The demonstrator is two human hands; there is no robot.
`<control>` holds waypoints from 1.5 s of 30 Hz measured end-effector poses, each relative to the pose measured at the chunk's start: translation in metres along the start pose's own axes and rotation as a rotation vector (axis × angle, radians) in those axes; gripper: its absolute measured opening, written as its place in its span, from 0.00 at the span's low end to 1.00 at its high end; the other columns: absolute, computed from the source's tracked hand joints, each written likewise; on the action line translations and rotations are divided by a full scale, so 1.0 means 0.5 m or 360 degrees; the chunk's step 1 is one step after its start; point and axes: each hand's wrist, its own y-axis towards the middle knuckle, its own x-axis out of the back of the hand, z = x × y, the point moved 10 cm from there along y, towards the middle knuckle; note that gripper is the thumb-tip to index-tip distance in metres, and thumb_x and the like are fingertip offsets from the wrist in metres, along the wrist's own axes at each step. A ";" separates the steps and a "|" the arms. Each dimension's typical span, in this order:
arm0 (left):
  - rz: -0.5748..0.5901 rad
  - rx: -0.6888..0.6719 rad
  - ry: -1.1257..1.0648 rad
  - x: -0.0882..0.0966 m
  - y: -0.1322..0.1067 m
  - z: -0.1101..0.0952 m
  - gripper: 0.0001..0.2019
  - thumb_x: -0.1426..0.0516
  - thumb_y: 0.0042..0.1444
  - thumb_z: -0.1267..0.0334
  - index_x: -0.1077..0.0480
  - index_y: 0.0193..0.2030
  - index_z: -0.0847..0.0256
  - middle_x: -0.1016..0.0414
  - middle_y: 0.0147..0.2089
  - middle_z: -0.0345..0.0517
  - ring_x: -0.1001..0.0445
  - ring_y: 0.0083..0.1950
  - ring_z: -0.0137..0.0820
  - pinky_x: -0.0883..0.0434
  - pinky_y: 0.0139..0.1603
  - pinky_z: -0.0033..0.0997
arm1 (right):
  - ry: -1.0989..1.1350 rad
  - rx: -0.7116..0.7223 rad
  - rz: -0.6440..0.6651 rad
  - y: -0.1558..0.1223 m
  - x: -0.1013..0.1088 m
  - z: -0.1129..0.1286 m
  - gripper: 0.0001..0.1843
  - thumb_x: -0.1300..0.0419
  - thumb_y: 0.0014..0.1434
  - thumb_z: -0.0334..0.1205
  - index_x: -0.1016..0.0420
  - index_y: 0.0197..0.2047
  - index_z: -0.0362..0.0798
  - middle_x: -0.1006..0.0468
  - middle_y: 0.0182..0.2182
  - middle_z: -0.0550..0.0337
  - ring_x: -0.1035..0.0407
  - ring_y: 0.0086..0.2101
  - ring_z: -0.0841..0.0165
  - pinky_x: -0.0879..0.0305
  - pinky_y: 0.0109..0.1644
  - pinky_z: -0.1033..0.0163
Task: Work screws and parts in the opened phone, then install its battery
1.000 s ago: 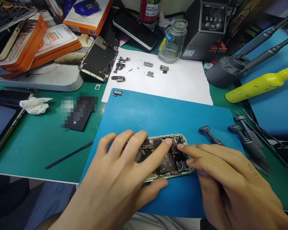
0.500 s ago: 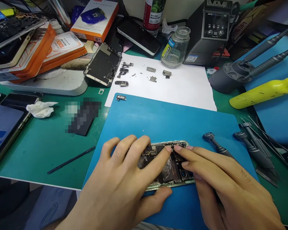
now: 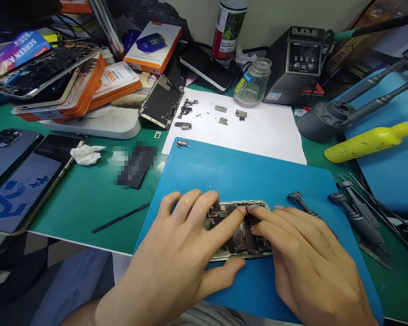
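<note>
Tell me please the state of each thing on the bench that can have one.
opened phone, internals exposed, flat on the blue mat
left hand, fingers spread over the phone, thumb at its near edge
right hand, index fingertip on the phone's internals
glass jar, upright, no lid
screen panel, detached, lying apart
yellow bottle, on its side
tissue, crumpled

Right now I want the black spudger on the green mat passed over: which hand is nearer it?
Left. The left hand lies on the opened phone, to the right of the spudger; the right hand is farther right, at the phone's other end.
</note>
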 end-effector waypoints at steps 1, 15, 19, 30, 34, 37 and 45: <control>0.0011 0.0001 -0.0006 0.000 0.000 0.000 0.22 0.44 0.81 0.49 0.28 0.76 0.50 0.28 0.67 0.53 0.34 0.68 0.48 0.41 0.66 0.50 | 0.0035 -0.0043 -0.0011 -0.002 0.003 -0.007 0.17 0.43 0.69 0.15 0.23 0.56 0.37 0.19 0.57 0.44 0.27 0.60 0.61 0.34 0.74 0.53; 0.0031 0.0032 -0.0038 0.007 0.003 0.001 0.23 0.40 0.79 0.49 0.29 0.76 0.49 0.26 0.68 0.53 0.32 0.68 0.47 0.35 0.64 0.51 | -0.0001 -0.0096 -0.0088 -0.001 0.017 -0.011 0.18 0.39 0.69 0.17 0.22 0.57 0.41 0.16 0.57 0.49 0.22 0.58 0.60 0.27 0.65 0.53; -0.0005 0.0027 -0.0043 0.007 0.000 0.000 0.24 0.41 0.79 0.48 0.30 0.76 0.50 0.26 0.68 0.53 0.33 0.69 0.48 0.36 0.65 0.52 | -0.0022 -0.0017 -0.0080 0.002 0.018 -0.003 0.19 0.41 0.68 0.14 0.23 0.56 0.40 0.16 0.56 0.48 0.22 0.58 0.60 0.28 0.66 0.53; 0.0059 0.0014 -0.0008 -0.003 0.000 0.002 0.26 0.41 0.79 0.46 0.31 0.78 0.48 0.29 0.69 0.52 0.35 0.69 0.47 0.39 0.66 0.50 | 0.0013 -0.0016 -0.0057 0.003 0.017 -0.007 0.17 0.41 0.68 0.15 0.23 0.55 0.39 0.16 0.56 0.45 0.23 0.57 0.59 0.28 0.65 0.52; 0.0034 0.0020 -0.0008 -0.003 0.000 0.003 0.24 0.42 0.80 0.48 0.30 0.77 0.48 0.29 0.69 0.52 0.35 0.68 0.48 0.40 0.67 0.52 | -0.0021 -0.0081 -0.0082 -0.010 0.025 -0.008 0.17 0.38 0.68 0.17 0.23 0.56 0.40 0.15 0.54 0.46 0.22 0.58 0.59 0.27 0.66 0.53; 0.0009 0.0011 -0.0012 -0.002 0.000 0.002 0.23 0.43 0.80 0.50 0.28 0.76 0.48 0.28 0.68 0.53 0.34 0.69 0.49 0.41 0.66 0.52 | 0.0009 -0.0171 -0.0131 -0.018 0.031 -0.010 0.17 0.38 0.69 0.18 0.23 0.57 0.42 0.15 0.55 0.47 0.23 0.60 0.62 0.28 0.70 0.55; 0.0002 0.0017 0.0035 -0.004 0.007 0.000 0.22 0.48 0.82 0.54 0.28 0.76 0.48 0.26 0.66 0.51 0.34 0.67 0.48 0.41 0.65 0.51 | 0.0071 -0.0158 -0.0019 -0.018 0.015 -0.011 0.19 0.40 0.67 0.16 0.22 0.58 0.38 0.17 0.59 0.45 0.27 0.66 0.62 0.33 0.77 0.55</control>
